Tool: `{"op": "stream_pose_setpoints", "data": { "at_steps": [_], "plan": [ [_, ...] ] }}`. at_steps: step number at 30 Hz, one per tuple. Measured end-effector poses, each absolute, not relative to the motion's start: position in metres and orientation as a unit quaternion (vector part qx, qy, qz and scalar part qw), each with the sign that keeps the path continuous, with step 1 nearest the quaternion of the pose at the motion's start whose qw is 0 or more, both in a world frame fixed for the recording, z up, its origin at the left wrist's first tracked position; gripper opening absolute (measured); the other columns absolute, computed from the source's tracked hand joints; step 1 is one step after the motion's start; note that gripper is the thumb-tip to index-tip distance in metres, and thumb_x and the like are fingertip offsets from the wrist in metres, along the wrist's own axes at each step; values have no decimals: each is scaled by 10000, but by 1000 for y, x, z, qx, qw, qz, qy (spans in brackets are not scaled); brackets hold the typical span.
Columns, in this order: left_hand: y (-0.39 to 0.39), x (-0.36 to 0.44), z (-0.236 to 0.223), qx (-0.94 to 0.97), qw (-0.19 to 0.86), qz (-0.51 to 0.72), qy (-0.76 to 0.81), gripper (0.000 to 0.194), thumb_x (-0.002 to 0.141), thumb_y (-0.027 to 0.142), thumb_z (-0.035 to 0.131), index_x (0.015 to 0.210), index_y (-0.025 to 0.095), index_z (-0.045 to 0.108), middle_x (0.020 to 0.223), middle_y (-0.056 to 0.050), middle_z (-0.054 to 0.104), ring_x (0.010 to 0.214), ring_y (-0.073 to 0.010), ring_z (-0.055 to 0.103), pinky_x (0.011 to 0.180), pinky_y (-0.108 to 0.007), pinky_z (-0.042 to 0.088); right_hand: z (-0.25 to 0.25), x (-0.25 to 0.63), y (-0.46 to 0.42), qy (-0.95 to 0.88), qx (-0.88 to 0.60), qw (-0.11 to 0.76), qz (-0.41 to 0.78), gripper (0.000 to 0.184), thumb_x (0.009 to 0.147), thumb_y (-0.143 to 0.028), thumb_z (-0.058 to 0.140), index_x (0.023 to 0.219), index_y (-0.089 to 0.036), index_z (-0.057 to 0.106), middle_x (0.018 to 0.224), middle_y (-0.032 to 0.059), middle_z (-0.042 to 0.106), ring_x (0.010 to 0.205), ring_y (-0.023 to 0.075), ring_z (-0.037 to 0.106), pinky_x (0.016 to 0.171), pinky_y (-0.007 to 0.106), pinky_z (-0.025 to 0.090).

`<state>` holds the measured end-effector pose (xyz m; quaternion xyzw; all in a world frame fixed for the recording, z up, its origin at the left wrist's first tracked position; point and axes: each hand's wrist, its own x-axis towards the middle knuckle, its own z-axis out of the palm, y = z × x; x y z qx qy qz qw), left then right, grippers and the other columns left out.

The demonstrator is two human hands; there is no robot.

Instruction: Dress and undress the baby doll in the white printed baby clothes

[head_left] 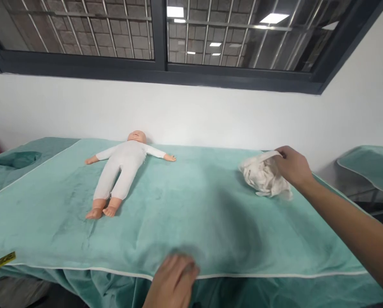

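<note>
A crumpled off-white cloth bundle (263,174) rests toward the right of the green bed cover, with a thin, see-through edge at its lower right. My right hand (293,164) is closed on the bundle's upper right edge, fingertips pinching it. At the front edge of the bed is my left hand (175,278), smeared by motion; its fingers look bent, and nothing shows in them. To the left, a baby doll (123,158) lies on its back in a white body suit, arms spread and head toward the wall. Neither hand touches the doll.
The green bed cover (175,205) has white piping and hangs over the front. A white wall (191,111) and a dark-framed barred window (161,70) stand behind. Yellow tape (1,262) marks the front left corner. Another green-covered surface (374,164) is at right.
</note>
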<state>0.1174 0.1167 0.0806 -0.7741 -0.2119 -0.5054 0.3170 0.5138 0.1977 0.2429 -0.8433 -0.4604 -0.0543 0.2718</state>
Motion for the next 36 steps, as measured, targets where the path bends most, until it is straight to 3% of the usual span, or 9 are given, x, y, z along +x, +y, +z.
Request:
{"op": "stream_pose_setpoints", "data": {
  "at_steps": [1,3,5,9,15,18,22,26,36],
  "plan": [
    [128,134,81,-816,250,-473,-220,372,777,163,564,1037,381,714,1052,-15,700,916,-198,653,686,-307,581,249,515,200,-467,-837,279,-61,392,886,-379,402,1074,-124,633,974,129,673,804,177,539,696,300,356],
    [152,170,81,-870,-122,-389,-278,418,797,79,466,1113,267,666,1053,-63,686,944,-180,644,797,-316,573,255,517,201,-494,-830,249,-71,380,881,-394,429,1060,-130,634,955,125,672,787,180,540,682,297,357],
    [176,206,81,-781,-374,-375,-332,324,813,104,459,1063,206,639,1011,-92,667,924,-190,644,822,-357,561,251,518,198,-528,-828,176,-71,329,864,-413,464,961,-161,651,881,103,674,740,188,550,649,293,354],
    [208,259,81,-567,-647,-370,-351,244,836,240,516,1060,162,572,1043,-119,584,775,-167,640,618,-302,555,224,515,185,-568,-817,90,-29,298,867,-422,454,738,-208,615,715,55,659,644,192,567,587,291,358],
    [227,285,74,-558,-661,-355,-355,515,811,360,585,1290,223,457,1153,-106,545,713,-145,617,459,-211,447,164,470,155,-671,-700,203,133,242,886,-397,471,861,-218,632,878,33,712,791,192,651,712,313,510],
    [240,295,71,-578,-603,-407,-370,597,771,354,649,1325,218,475,1093,-91,605,695,-146,586,601,-265,478,135,431,144,-744,-612,241,114,253,907,-301,461,1109,-259,607,1176,56,661,1056,212,630,917,373,513],
    [259,309,72,-581,-573,-453,-360,395,722,311,705,1097,203,644,807,-46,644,791,-200,568,774,-305,452,101,413,152,-759,-601,248,-16,449,839,-122,429,1271,-223,503,1373,111,519,1322,258,445,1072,472,407],
    [268,314,75,-566,-600,-424,-374,170,756,348,661,856,211,647,570,23,526,528,-137,484,568,-262,402,85,432,171,-695,-670,210,-157,539,800,-121,461,1336,-172,440,1353,169,508,1292,321,441,1026,518,398],
    [270,299,73,-515,-699,-403,-290,355,706,486,703,641,174,546,458,66,442,440,-75,407,487,-220,361,110,435,201,-700,-674,92,-219,314,851,-218,553,1156,-263,607,1193,103,637,1080,322,499,922,476,355]
  ]
}}
